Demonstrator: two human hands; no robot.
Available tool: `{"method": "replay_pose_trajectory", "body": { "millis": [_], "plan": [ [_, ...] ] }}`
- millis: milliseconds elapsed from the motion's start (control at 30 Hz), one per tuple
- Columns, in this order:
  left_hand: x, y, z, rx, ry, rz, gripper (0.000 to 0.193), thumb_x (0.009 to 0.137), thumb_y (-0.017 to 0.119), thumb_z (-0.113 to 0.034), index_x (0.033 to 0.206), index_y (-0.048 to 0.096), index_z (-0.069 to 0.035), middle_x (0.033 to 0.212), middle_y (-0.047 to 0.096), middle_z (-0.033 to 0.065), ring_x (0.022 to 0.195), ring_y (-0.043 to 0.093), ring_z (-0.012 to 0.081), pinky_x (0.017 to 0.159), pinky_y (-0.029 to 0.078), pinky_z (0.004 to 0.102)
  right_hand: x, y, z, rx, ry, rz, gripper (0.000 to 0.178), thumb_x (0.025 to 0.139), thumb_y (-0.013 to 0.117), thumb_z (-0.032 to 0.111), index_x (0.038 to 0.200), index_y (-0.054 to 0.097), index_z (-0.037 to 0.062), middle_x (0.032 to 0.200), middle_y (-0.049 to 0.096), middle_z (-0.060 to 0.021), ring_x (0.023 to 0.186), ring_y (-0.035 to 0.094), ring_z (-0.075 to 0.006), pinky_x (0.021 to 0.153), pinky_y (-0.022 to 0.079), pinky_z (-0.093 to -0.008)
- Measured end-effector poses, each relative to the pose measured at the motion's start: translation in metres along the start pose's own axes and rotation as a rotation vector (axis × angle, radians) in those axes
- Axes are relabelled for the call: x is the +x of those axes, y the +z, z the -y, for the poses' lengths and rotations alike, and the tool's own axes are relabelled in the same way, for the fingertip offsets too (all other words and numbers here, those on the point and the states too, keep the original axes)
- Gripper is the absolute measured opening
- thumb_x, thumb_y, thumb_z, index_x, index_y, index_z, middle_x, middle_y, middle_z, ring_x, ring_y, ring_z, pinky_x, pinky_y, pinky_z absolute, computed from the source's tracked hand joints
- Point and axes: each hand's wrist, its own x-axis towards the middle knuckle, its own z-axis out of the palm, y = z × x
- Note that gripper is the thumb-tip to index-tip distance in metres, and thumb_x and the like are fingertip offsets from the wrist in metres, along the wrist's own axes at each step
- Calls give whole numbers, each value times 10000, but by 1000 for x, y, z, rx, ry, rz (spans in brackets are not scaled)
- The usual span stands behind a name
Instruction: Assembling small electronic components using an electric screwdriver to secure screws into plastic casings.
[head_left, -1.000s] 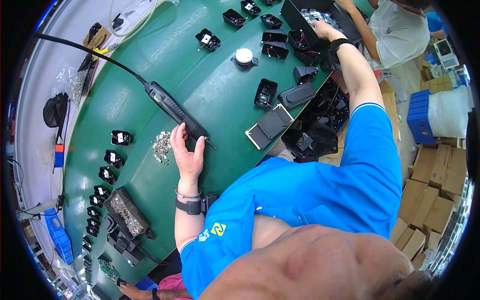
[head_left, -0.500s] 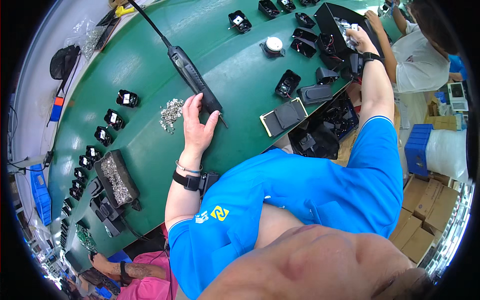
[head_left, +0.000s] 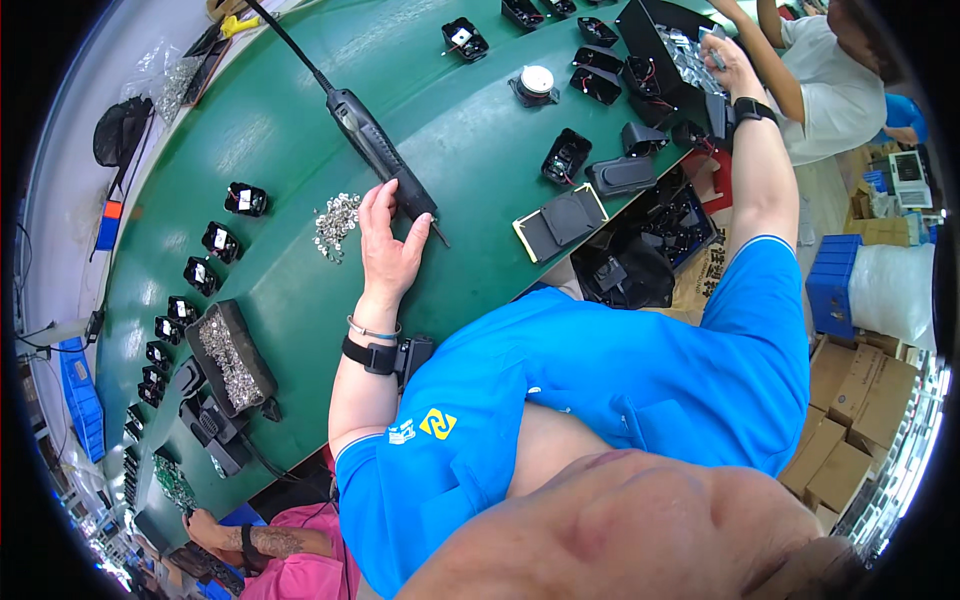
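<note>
My left hand (head_left: 388, 245) lies on the green workbench with its fingers stretched out and the thumb apart. Its fingertips rest beside a black corded electric screwdriver (head_left: 375, 145), near the bit end. Left of those fingers is a loose heap of small screws (head_left: 337, 222). At the far right, my right hand (head_left: 735, 65) pinches a small silver metal part (head_left: 714, 52) at the side of a black box (head_left: 655, 40). Many similar silver parts (head_left: 688, 58) lie in that box. The fingers partly hide the held part.
Black open housings (head_left: 246, 199) line the left side, next to a black tray of screws (head_left: 230, 360). A round speaker (head_left: 535, 84), more housings (head_left: 567, 155) and a black-and-yellow fixture (head_left: 562, 222) are right of centre. Co-workers sit at both sides.
My right hand has drawn back from inside the box toward its right side, with a silver part in its fingers. My left hand stays by the screwdriver. The view has shifted slightly.
</note>
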Motion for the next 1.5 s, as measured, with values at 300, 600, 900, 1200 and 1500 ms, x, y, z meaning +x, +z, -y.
{"method": "replay_pose_trajectory", "body": {
  "millis": [300,600,900,1200,1500],
  "plan": [
    [-2,0,5,-19,-3,-29,557,762,700,-119,1253,448,-48,1203,433,130,1047,495,230,905,437,334,-58,106,44,712,188,946,53,876,475,99,926,478,84,647,448,-2,505,408,-105,367,290,-193],
    [-5,1,11,13,15,-37,561,771,698,-164,1256,441,-45,1194,430,139,1016,514,237,897,445,338,-170,292,14,-63,-30,727,180,656,652,68,809,559,50,699,545,-32,575,503,-99,458,377,-239],
    [-3,6,18,9,46,-43,559,773,694,-209,1243,443,-41,1181,418,154,989,543,253,885,461,350,-181,331,-5,-332,-159,542,379,690,684,137,1019,562,-7,731,589,-78,531,551,-137,467,439,-246],
    [-4,5,17,3,32,-24,568,781,684,-220,1258,431,-45,1206,403,160,999,543,263,890,457,356,-127,311,-26,-411,-260,509,593,750,686,180,1233,443,-64,997,616,-167,796,622,-196,644,520,-303],
    [-9,3,27,20,30,-56,568,768,702,-205,1248,443,-48,1183,422,156,985,541,252,879,463,345,-180,278,22,-391,-449,577,402,793,627,135,1138,523,-43,919,606,-122,742,587,-168,626,501,-278]
  ]
}}
